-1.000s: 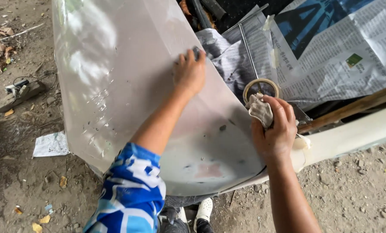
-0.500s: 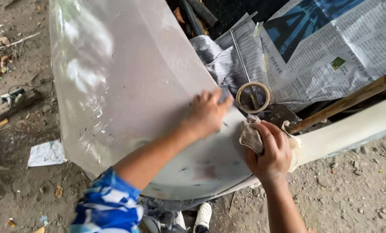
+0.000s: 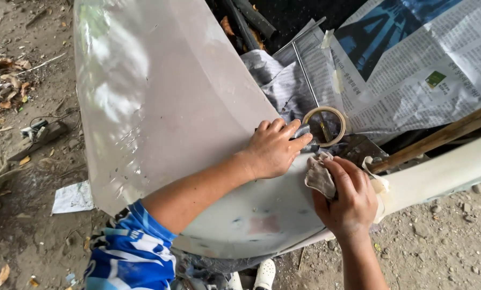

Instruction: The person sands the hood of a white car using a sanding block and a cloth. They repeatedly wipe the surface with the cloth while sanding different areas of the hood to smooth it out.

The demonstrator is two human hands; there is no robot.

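Left hand (image 3: 275, 150) lies flat on the white panel (image 3: 170, 107), holding nothing; right hand (image 3: 348, 196) grips a rag (image 3: 319, 177) beside the tape roll (image 3: 324, 126).

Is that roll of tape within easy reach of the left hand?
Probably yes: the left hand lies on the white panel, fingertips close beside the tape roll, with nothing between them.

Glossy white curved panel (image 3: 160, 107), large, over dirt ground (image 3: 25, 225). Left hand (image 3: 275, 147) flat on panel edge, fingertips against crumpled newspaper (image 3: 412, 70). Right hand (image 3: 348, 196) closed around grey crumpled rag (image 3: 318, 177), pressed on panel rim. Masking tape roll (image 3: 324, 126) just beyond left fingertips, on newspaper. Wooden stick (image 3: 444, 134) at right. Blue patterned sleeve (image 3: 130, 249) below.
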